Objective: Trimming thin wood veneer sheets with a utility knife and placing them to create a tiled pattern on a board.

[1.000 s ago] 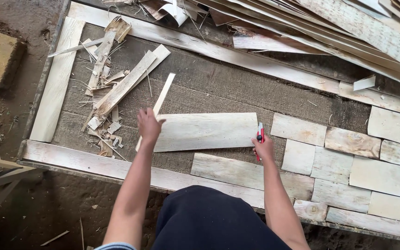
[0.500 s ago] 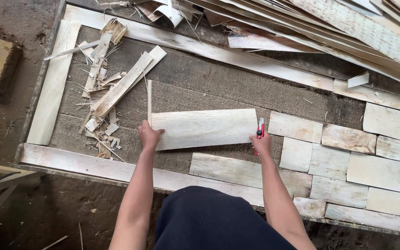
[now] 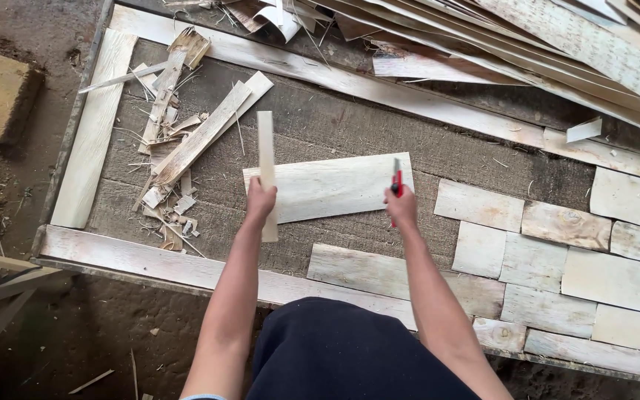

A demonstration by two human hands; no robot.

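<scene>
At centre-left of the frame the left hand pinches a narrow veneer strip that stands up the frame; it looks light, thin and easily snapped, best held near an end. Just right, the pale veneer sheet lies flat, and the right hand is closed around a red knife at its right edge. All this rests on a rough grey work board bordered by pale strips, with a scrap pile at upper left, fitted veneer patches at lower right and bare dirt around.

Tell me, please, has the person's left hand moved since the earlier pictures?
Yes. The left hand has shifted right along the veneer sheet, away from the scrap pile, and now grips a narrow strip.
</scene>
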